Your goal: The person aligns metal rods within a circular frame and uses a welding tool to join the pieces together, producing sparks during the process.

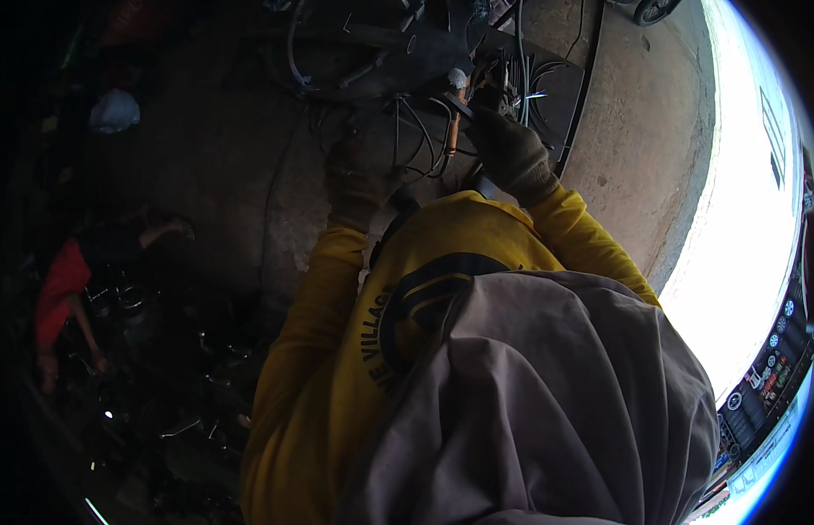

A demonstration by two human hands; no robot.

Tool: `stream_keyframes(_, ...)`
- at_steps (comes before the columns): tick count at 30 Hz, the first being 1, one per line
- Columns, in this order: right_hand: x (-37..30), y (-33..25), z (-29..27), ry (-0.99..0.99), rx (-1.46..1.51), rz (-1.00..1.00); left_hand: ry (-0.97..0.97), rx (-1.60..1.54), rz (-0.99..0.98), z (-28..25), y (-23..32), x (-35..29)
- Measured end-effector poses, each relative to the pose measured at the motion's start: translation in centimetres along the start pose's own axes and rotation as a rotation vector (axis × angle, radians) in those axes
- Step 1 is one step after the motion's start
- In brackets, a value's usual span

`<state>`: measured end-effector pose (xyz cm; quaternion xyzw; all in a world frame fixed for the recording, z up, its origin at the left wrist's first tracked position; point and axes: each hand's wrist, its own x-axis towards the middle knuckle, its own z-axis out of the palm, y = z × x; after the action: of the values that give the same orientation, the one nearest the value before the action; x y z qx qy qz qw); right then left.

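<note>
My left hand, in a dark work glove, is over the floor below the left end of a dark work table. Its fingers are lost in shadow. My right hand, also gloved, is at the table's near edge, its fingers closed around the end of a dark flat bar. Just left of that glove, a wooden tool handle points down, with a pale rounded piece at its top. Dark cables or hoses loop down between my hands.
Thin rods lie on a dark plate right of the table. At lower left, a person in a red top bends among dark metal parts. A pale bundle rests on the floor at upper left. A wheel shows at the top right.
</note>
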<state>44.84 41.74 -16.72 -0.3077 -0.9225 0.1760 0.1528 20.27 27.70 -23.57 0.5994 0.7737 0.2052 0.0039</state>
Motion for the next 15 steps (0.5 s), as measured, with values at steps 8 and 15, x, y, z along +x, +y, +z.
stream_keyframes(8,2.1,-1.4,-0.9,-0.032,0.086,0.104,-0.047,0.004,-0.002,0.5,-0.4,-0.7)
stream_keyframes(15,2.1,-0.1,-0.5,-0.019,0.037,0.007,-0.027,0.002,0.076,0.6,-0.6,-0.6)
